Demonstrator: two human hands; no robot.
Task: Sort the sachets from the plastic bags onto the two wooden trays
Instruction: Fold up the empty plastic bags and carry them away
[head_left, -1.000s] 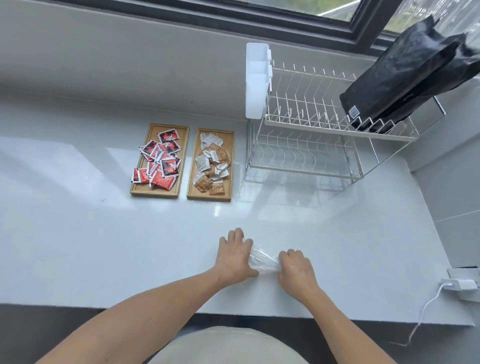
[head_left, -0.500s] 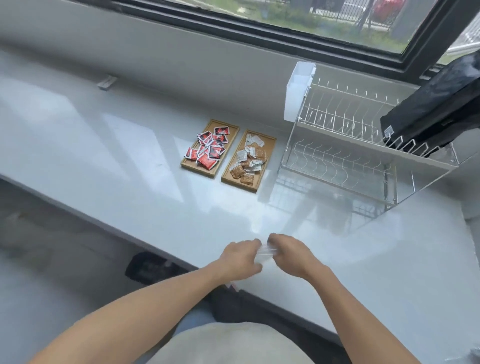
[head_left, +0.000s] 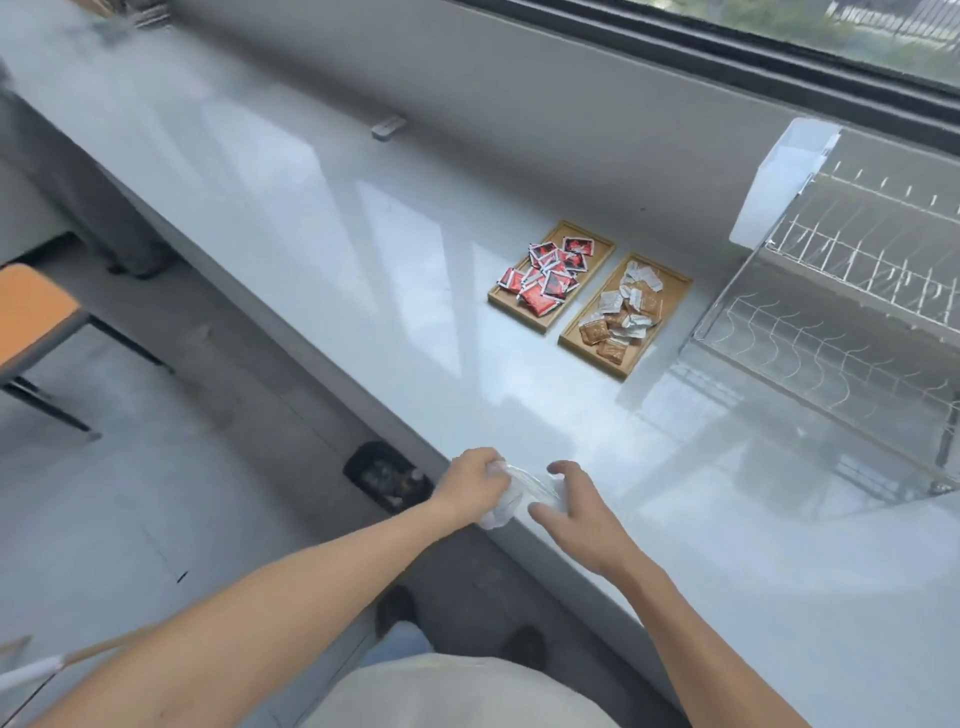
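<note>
At the front edge of the white counter (head_left: 322, 270), the left hand (head_left: 475, 486) is closed around a crumpled clear plastic bag (head_left: 511, 493), and the right hand (head_left: 576, 512) rests just beside it with loosely spread fingers that touch the bag. Further back on the counter two wooden trays stand side by side: the left tray (head_left: 551, 275) holds red sachets (head_left: 545, 275), and the right tray (head_left: 625, 314) holds brown and white sachets (head_left: 621, 312). A wire dish rack (head_left: 841, 322) stands to the right of the trays, under the window (head_left: 779, 47).
</note>
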